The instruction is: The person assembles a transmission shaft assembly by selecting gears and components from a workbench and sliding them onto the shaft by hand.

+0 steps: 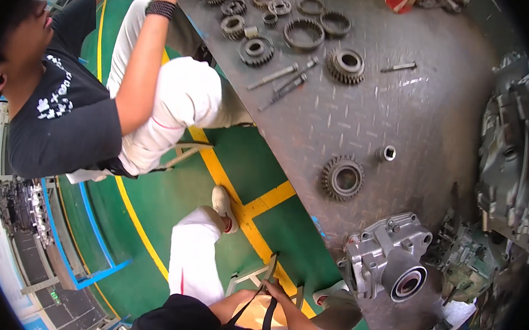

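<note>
My right hand (275,289) is low in the picture, in front of my body, with its fingers closed around a thin black strap (271,316). Close beside it is my left hand (246,298), whose fingers are mostly hidden. The strap's two dark lengths run down toward my black shirt (174,321). A tan patch shows between my forearms; what it is I cannot make out. Both hands are off the metal table (316,129), apart from the parts lying on it. Nearest on its edge sits a silver gearbox housing (381,250) with a round bearing.
A gear (343,178) and a socket (387,153) lie mid-table; several gears, rings (304,34) and shafts (273,77) lie farther off. Large castings (508,151) line the right. A co-worker (66,108) sits at left, one arm over the table corner. A stool (253,277) stands near my hands.
</note>
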Demonstrator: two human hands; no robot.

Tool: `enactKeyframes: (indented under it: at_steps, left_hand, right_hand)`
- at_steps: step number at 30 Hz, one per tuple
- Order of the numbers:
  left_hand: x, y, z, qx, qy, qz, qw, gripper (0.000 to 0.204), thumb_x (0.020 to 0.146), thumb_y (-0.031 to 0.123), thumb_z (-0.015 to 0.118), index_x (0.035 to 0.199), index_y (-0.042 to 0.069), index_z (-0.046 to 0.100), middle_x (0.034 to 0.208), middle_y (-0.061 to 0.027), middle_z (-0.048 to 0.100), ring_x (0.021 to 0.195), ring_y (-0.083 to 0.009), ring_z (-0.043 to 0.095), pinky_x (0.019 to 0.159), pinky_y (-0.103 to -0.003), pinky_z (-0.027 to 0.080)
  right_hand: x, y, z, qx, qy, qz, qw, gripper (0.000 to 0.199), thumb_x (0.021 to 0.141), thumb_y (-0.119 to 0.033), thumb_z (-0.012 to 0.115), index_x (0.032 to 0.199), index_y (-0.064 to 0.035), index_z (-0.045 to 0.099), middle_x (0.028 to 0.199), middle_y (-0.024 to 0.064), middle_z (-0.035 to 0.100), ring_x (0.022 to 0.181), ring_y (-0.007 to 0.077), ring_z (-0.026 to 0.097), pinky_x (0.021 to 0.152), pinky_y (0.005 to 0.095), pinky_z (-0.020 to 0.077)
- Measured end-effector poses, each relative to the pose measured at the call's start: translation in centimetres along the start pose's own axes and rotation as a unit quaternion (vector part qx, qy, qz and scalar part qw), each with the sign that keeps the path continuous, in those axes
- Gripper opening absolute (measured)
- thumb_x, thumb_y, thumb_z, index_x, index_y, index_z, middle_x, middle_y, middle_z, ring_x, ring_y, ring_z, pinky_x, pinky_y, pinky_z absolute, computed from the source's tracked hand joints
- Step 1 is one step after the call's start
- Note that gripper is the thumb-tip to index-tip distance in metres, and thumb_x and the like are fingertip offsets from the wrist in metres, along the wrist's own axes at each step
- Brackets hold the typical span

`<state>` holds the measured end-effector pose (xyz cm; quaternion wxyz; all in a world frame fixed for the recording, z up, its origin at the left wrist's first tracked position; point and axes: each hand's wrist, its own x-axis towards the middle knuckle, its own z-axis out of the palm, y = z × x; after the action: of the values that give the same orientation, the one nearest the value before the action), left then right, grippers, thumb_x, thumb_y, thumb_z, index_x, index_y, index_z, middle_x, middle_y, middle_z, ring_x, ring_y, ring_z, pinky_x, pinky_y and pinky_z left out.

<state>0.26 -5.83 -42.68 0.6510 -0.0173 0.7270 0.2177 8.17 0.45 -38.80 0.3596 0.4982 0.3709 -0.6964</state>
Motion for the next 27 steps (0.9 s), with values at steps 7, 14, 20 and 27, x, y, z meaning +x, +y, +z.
enactKeyframes:
  at_steps: [7, 14, 20, 27]
  left_hand:
    - [1.9, 9.4, -12.4, 0.041, 0.006, 0.09, 0.995, 0.045, 0.095, 0.049, 0.061, 0.109, 0.008, 0.075, 0.109, -0.014, 0.074, 0.1, -0.0261, 0.07, 0.086, -0.041, 0.054]
    - [7.7, 12.1, -21.6, 0.08, 0.012, 0.157, 0.984, 0.044, 0.095, 0.048, 0.062, 0.11, 0.009, 0.075, 0.11, -0.0151, 0.074, 0.101, -0.0269, 0.07, 0.086, -0.041, 0.055]
    - [6.4, 23.4, -25.7, 0.504, 0.091, 0.265, 0.817, 0.051, 0.094, 0.04, 0.062, 0.13, 0.003, 0.065, 0.13, -0.0188, 0.068, 0.115, -0.0322, 0.068, 0.096, -0.042, 0.055]
    - [0.6, 26.9, -28.9, 0.284, -0.019, 0.464, 0.839, 0.047, 0.092, 0.041, 0.065, 0.126, 0.008, 0.069, 0.12, -0.0215, 0.071, 0.108, -0.0379, 0.069, 0.093, -0.044, 0.056]
  right_hand:
    - [2.4, -14.9, -0.4, 0.176, 0.109, 0.007, 0.978, 0.051, 0.089, -0.05, 0.07, 0.116, -0.0059, 0.069, 0.1, 0.0114, 0.069, 0.083, 0.0203, 0.069, 0.07, 0.034, 0.057]
    - [7.2, -26.5, -1.7, -0.063, 0.342, -0.307, 0.886, 0.048, 0.096, -0.044, 0.062, 0.115, 0.0001, 0.067, 0.11, 0.0183, 0.071, 0.103, 0.0331, 0.067, 0.088, 0.0428, 0.0509]
    - [4.5, -26.2, -2.9, 0.045, 0.399, -0.492, 0.773, 0.03, 0.098, -0.028, 0.063, 0.111, -0.0013, 0.067, 0.104, 0.019, 0.072, 0.102, 0.035, 0.068, 0.087, 0.0411, 0.0516]
    - [-3.7, -20.2, 0.6, -0.014, 0.574, -0.39, 0.72, 0.024, 0.097, -0.015, 0.061, 0.116, -0.0009, 0.067, 0.109, 0.0165, 0.073, 0.104, 0.0294, 0.07, 0.093, 0.0382, 0.0533]
